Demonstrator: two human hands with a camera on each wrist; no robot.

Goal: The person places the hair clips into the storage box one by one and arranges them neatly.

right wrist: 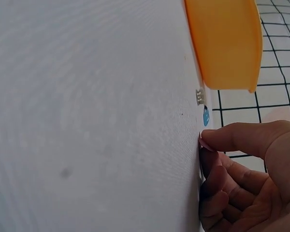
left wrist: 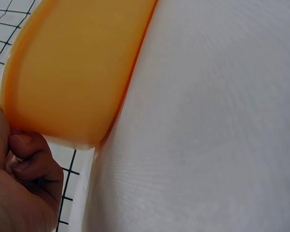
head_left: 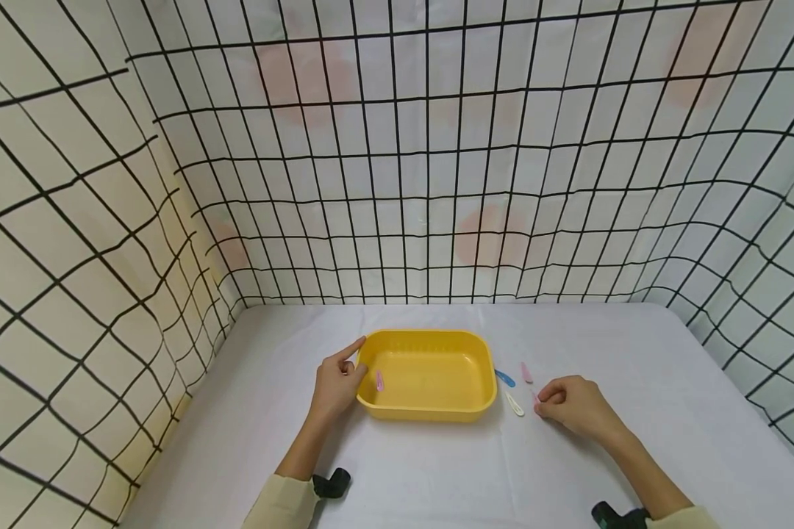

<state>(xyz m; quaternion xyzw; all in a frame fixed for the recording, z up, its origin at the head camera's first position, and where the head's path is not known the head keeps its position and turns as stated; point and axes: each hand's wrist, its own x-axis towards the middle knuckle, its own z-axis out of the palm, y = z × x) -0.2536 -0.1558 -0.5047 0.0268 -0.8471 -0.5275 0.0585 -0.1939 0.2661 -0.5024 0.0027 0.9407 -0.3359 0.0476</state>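
Note:
A yellow plastic tray (head_left: 426,414) sits on the table, and a pink hair clip (head_left: 379,380) lies inside it near the left end. My left hand (head_left: 337,382) holds the tray's left end, thumb at the rim and index finger stretched along the outer corner. Right of the tray, my right hand (head_left: 577,405) pinches a pink hair clip (head_left: 536,397) between thumb and fingertips at the table surface; fingers cover most of it. Beside that hand lie a white hair clip (head_left: 514,404), a blue hair clip (head_left: 505,378) and another pink hair clip (head_left: 526,372).
A white cloth (head_left: 437,477) covers the table. White walls with a black grid (head_left: 410,176) enclose the back and both sides. Dark wrist cameras (head_left: 331,483) are strapped at both sleeves.

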